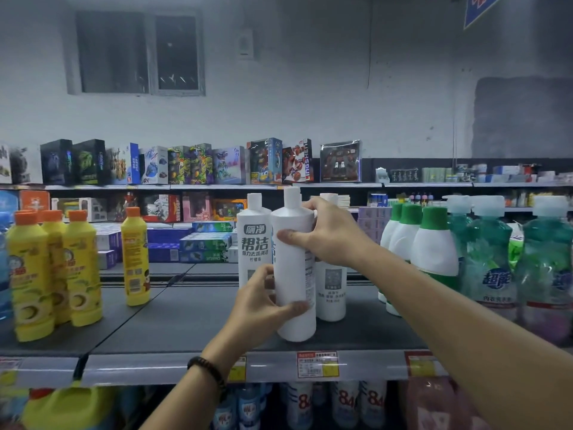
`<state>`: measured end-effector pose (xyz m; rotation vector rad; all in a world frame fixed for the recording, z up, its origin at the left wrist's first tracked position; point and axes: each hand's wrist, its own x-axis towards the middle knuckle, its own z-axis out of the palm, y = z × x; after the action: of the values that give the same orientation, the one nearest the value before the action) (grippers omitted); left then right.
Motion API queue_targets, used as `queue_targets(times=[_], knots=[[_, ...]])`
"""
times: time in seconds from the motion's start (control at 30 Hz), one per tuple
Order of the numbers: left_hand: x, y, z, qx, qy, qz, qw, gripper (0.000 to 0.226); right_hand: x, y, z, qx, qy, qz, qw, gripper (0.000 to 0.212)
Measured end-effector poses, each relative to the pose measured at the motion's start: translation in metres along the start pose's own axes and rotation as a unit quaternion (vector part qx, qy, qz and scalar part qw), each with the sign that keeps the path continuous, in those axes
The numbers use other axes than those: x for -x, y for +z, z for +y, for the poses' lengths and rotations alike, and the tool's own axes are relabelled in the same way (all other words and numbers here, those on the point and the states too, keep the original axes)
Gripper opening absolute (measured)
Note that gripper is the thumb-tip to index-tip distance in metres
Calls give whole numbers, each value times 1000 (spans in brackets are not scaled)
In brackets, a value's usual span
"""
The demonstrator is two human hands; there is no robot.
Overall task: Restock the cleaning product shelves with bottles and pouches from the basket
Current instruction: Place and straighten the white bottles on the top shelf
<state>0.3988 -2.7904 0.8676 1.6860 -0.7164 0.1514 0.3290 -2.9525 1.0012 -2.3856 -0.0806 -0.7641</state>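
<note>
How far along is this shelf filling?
Done: two tall white plastic bottles already stand on the dark grey shelf. In hand: a third white bottle, gripped low by the left hand and high by the right hand, its label turned sideways. Left: bare shelf shows between it and the yellow orange-capped bottles; the basket is out of view, so remaining stock is unknown.

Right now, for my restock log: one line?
left hand grips tall white plastic bottle low | right hand grips higher | upright on dark shelf
</note>
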Motion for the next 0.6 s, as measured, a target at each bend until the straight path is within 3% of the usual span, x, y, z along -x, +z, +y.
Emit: queue_targets(times=[0.23, 0.4, 0.6], knots=[[-2, 1, -8, 2, -9, -10, 1000, 63, -3, 13, 10, 0, 17, 10, 1000, 69], [-2, 6, -11, 25, -17, -24, 999, 62, -3, 13, 10, 6, 43, 9, 999, 85], [0, 8, -14, 38, -21, -29, 999, 66, 1, 11, 9, 19, 40, -10, 999, 81]])
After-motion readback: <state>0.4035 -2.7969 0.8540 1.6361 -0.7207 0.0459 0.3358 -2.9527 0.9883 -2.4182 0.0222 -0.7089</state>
